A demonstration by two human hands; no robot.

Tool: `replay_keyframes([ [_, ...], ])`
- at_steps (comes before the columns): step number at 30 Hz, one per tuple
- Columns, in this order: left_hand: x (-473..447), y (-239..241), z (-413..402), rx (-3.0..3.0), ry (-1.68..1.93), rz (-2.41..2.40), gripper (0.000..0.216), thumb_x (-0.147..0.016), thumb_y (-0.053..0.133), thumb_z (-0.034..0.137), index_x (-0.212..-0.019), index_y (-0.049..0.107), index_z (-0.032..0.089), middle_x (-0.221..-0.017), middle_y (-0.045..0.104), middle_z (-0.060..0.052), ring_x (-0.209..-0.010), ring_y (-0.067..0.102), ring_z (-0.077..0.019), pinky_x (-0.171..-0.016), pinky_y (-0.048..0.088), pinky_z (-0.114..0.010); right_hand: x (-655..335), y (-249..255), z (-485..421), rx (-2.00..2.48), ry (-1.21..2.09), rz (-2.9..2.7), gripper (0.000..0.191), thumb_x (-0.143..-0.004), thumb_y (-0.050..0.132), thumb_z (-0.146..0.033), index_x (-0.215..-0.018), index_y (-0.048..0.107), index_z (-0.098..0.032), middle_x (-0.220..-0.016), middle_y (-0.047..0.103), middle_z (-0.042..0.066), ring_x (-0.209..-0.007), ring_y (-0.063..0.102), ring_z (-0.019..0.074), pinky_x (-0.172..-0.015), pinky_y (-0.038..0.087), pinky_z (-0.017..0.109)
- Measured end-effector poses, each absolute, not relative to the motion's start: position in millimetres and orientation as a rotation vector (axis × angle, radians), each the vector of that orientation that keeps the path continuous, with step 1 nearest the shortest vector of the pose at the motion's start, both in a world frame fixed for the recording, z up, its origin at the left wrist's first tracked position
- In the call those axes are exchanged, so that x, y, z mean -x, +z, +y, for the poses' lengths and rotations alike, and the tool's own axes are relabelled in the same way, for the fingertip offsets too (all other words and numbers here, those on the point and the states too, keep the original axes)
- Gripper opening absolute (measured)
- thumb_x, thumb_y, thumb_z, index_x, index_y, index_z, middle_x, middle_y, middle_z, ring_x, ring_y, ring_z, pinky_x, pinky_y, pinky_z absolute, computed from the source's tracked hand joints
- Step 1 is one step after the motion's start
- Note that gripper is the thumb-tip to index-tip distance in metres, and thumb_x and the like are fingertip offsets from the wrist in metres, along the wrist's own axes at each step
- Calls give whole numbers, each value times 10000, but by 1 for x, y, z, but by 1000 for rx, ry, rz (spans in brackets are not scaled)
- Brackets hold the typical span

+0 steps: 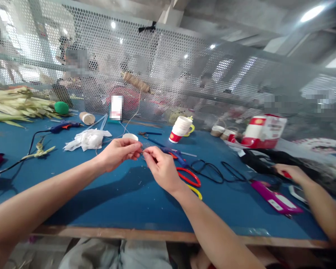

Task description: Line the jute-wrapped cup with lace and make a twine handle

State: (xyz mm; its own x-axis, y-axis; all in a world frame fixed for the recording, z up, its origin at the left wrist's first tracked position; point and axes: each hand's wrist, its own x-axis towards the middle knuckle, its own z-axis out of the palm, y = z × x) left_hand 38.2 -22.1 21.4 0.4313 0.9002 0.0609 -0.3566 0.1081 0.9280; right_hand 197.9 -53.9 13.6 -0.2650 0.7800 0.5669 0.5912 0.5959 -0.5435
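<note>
Above the middle of the blue table, my left hand and my right hand meet fingertip to fingertip. Each is closed in a pinch. A thin brownish strand shows between them; its ends are hidden by the fingers. Just behind my left hand is a white paper cup rim. Scissors with red handles and yellow handles lie partly under my right hand. A blue glue gun rests close behind it.
Crumpled white tissue, another glue gun and corn husks lie left. A twine spool hangs on the mesh screen. Stacked paper cups stand behind. Rightward are black cables, a purple device and another person's hand.
</note>
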Motion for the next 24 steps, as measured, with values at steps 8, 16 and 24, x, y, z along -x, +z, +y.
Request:
replay_keyframes([
  [8, -37, 20, -22, -1135, 1088, 526, 215, -657, 707, 227, -808, 630, 95, -669, 635, -18, -595, 575, -88, -606, 445, -250, -198, 19, -51, 1028, 995, -1643, 208, -813, 505, -376, -796, 540, -171, -523, 482, -45, -434, 390, 70, -403, 299, 209],
  [16, -38, 20, -23, -1183, 1059, 572, 240, -651, 708, 292, -737, 574, 113, -627, 611, 4, -539, 547, -71, -552, 425, -231, -204, 24, -47, 974, 1442, -1442, 214, -735, 590, -369, -719, 554, -159, -464, 387, -75, -393, 277, 45, -357, 185, 185],
  [24, -35, 23, -25, -1546, 880, 786, 227, -662, 669, 315, -741, 563, 130, -566, 578, 17, -519, 537, -88, -533, 432, -223, -205, 21, -49, 1091, 564, -1859, 141, -805, 509, -297, -767, 568, -174, -570, 523, -17, -501, 446, 97, -482, 370, 229],
])
